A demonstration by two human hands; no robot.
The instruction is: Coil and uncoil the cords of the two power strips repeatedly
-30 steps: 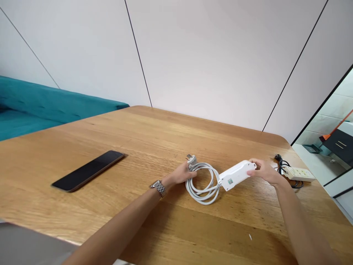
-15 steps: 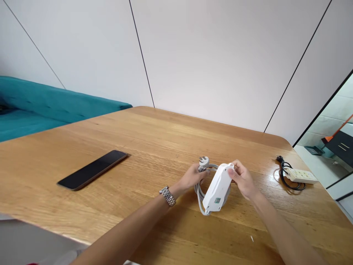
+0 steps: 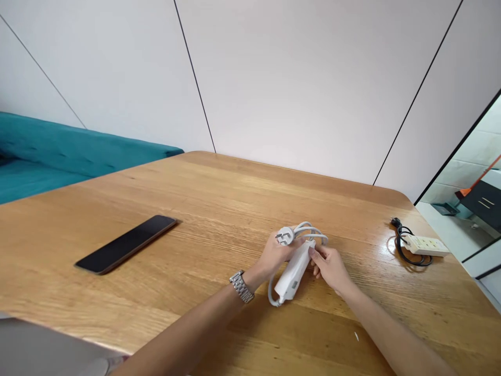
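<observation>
A white power strip [image 3: 294, 271] is tilted in front of me, held above the wooden table. My right hand [image 3: 327, 266] pinches its upper end between thumb and fingers. Around the coiled white cord [image 3: 319, 232], my left hand [image 3: 276, 253] is closed, close against the strip's left side. The plug [image 3: 285, 236] sticks up over the left hand, its metal prongs pointing left. One loop of cord runs down to the strip's lower end. Some of the left fingers are hidden behind the strip and cord.
A dark tablet-like slab or phone [image 3: 127, 244] lies on the table [image 3: 188, 193] at the left. At the right is a cream power strip [image 3: 426, 245] with a black cord [image 3: 405, 250]. A small white scrap [image 3: 356, 336] lies near my right forearm. A teal sofa [image 3: 90, 149] stands beyond.
The white power strip has turned from its flat underside to a narrower side and shifted slightly left. The cord loops now rise above it, and both hands are closer together.
</observation>
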